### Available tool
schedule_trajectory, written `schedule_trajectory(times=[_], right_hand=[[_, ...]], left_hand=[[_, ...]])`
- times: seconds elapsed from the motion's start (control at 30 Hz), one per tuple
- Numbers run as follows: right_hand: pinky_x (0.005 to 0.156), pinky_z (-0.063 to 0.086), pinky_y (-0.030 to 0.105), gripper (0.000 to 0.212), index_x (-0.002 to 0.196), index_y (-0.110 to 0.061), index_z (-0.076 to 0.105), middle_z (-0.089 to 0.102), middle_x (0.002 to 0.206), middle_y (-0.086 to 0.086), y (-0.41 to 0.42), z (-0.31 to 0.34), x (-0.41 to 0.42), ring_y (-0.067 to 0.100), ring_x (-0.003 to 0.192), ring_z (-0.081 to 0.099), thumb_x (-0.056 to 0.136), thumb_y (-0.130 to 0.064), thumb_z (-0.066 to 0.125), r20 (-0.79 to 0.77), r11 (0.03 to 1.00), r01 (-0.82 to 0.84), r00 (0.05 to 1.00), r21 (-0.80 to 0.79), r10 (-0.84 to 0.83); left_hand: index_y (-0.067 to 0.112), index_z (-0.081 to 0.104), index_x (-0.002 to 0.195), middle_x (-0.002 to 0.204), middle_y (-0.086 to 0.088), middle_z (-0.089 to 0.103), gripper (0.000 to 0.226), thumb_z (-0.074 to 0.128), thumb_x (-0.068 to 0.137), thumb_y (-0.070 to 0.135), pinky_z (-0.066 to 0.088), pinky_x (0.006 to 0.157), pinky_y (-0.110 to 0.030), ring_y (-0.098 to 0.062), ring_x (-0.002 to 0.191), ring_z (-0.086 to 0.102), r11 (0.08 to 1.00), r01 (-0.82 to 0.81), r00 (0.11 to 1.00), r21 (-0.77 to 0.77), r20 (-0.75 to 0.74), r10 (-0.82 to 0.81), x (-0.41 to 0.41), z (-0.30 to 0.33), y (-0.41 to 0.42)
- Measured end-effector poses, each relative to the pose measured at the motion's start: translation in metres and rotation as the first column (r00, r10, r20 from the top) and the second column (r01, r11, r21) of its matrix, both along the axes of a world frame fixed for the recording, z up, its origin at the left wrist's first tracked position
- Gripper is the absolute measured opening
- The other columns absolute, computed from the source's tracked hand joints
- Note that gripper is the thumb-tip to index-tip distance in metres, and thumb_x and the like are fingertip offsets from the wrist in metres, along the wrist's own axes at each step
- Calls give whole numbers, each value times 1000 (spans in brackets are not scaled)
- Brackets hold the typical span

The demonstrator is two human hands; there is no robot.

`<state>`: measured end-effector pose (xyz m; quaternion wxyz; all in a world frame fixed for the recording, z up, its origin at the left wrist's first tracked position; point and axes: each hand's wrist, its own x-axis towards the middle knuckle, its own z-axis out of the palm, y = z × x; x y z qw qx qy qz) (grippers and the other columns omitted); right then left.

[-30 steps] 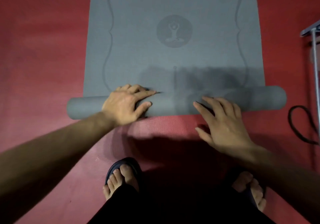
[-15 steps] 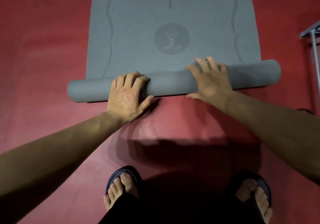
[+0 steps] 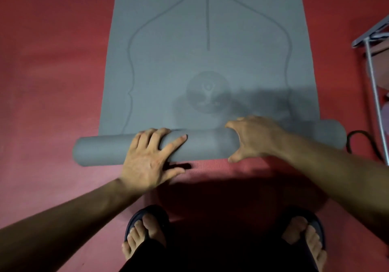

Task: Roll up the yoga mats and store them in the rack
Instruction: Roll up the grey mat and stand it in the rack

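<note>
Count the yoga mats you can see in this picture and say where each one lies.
1. The grey yoga mat lies on the red floor, its near end rolled under the left hand and right hand. Others may lie out of view.

Light: dim all over, a bit brighter on the red floor (image 3: 52, 95) at the left of the frame.
Shadows: a big dark one at the bottom middle, around the feet; a softer one on the grey mat (image 3: 210, 29) just above the right hand (image 3: 255, 138); a thin black one under the left hand (image 3: 148, 158).
Sharpness: soft and a little grainy; the right hand looks smeared.
Edges: the metal rack (image 3: 372, 61) at the right leans and bends.
Glare: none.
</note>
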<state>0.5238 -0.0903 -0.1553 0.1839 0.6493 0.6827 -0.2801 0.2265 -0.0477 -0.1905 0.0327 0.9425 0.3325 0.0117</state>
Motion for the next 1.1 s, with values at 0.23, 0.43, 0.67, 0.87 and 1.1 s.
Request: schedule_trajectory(times=[0.23,0.43,0.67,0.87,1.1], right_hand=[[101,39,48,97,144,-22,45,50,137,5,-48,1,-10,32,122,48,62,-60,80,14,920,-17,1000,391,12],[107,28,61,96,148,-16,42,37,154,11,-90,-12,-20,39,138,36,67,-51,79,53,839,14,997,544,-52],[109,19,70,131,155,-14,27,31,159,12,-17,-29,-3,39,145,29,50,-67,83,176,867,8,978,499,-110],[96,38,49,101,142,-31,38,42,138,1,59,-16,20,31,120,45,59,-72,76,209,924,7,973,381,-94],[89,45,47,93,135,-31,44,54,121,-1,79,-7,31,29,106,54,56,-72,72,146,957,-19,989,290,-25]], left_hand=[[37,49,140,126,-5,56,72,43,82,80,40,91,-46,-33,107,53,998,-39,998,-46,-46,37,8,0,6],[51,46,135,125,6,58,69,29,77,85,38,96,-43,-25,114,50,976,-59,990,-207,-136,31,34,10,73],[23,65,111,107,-1,62,43,49,87,54,39,78,-41,-30,92,52,984,-160,968,73,209,142,57,22,85],[28,48,133,125,-2,50,77,48,75,79,35,92,-43,-30,109,48,973,-229,973,-41,21,230,73,11,82],[38,33,136,126,2,44,103,72,51,80,38,95,-41,-27,108,51,980,-169,969,-103,-201,146,86,14,113]])
